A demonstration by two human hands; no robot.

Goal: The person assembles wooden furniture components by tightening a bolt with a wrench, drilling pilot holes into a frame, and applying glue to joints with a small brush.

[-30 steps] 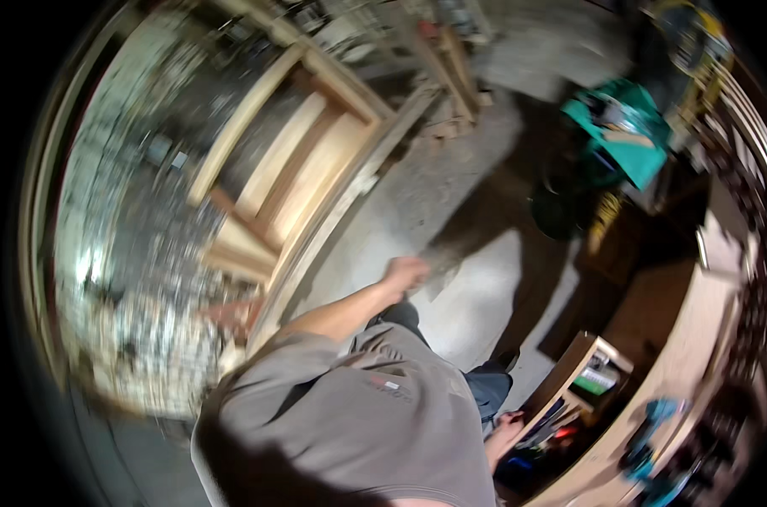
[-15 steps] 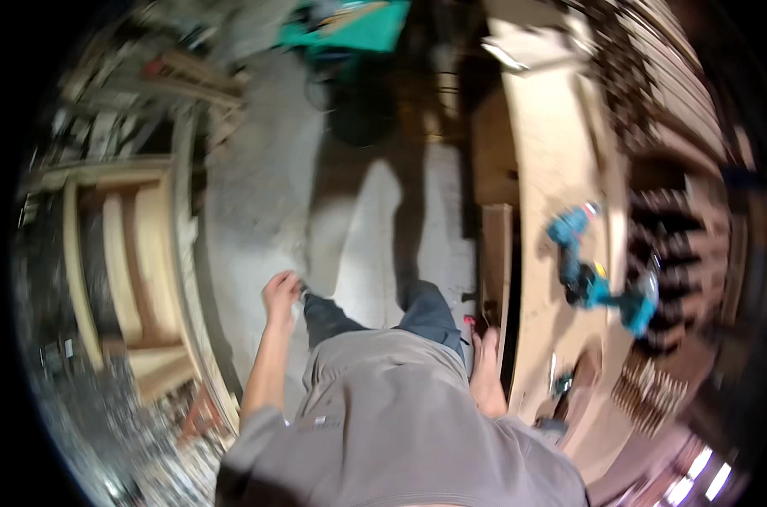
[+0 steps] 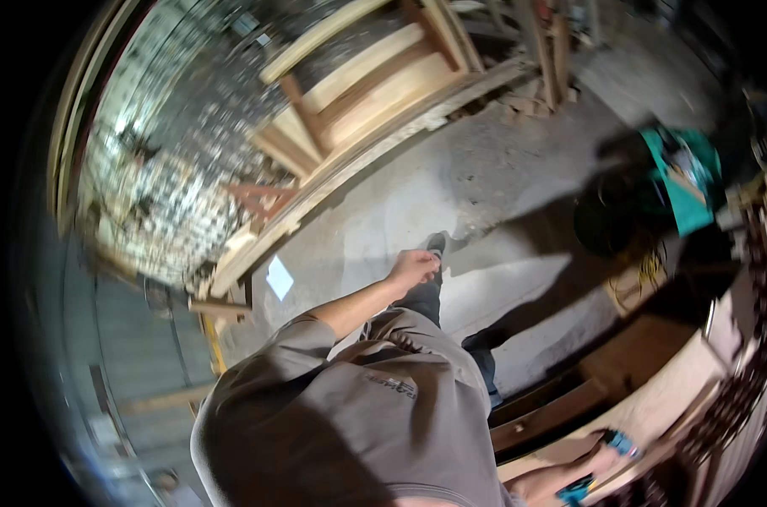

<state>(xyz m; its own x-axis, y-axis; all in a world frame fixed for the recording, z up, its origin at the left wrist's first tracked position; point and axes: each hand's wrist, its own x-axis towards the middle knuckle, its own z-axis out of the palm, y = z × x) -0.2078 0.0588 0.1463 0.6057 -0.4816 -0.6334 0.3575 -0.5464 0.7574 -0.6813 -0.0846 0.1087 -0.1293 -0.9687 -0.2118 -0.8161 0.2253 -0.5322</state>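
– Left hand (image 3: pixel 416 267): fingers curled together, over the floor (image 3: pixel 383 211), left of the workbench (image 3: pixel 666 414). Can't tell from where I'm standing if anything's inside.
– Right hand (image 3: pixel 601 461)?
– Clamped round the handle of a teal power tool (image 3: pixel 621 442), at the workbench's near end. Can't tell if the tool touches the top.
– OK. Rest, left to right?
– White sheet (image 3: pixel 280 278) on the floor, well left of the workbench. Pale wooden frame (image 3: pixel 392 101) next, across the floor from the workbench.
– And at the far end?
– Yellow cord (image 3: pixel 650 269), loosely looped, just off the workbench's left side. Teal container (image 3: pixel 692 213) past its far end, odds and ends in it. Dark slatted pile (image 3: pixel 721 414) along its right edge, blurred.
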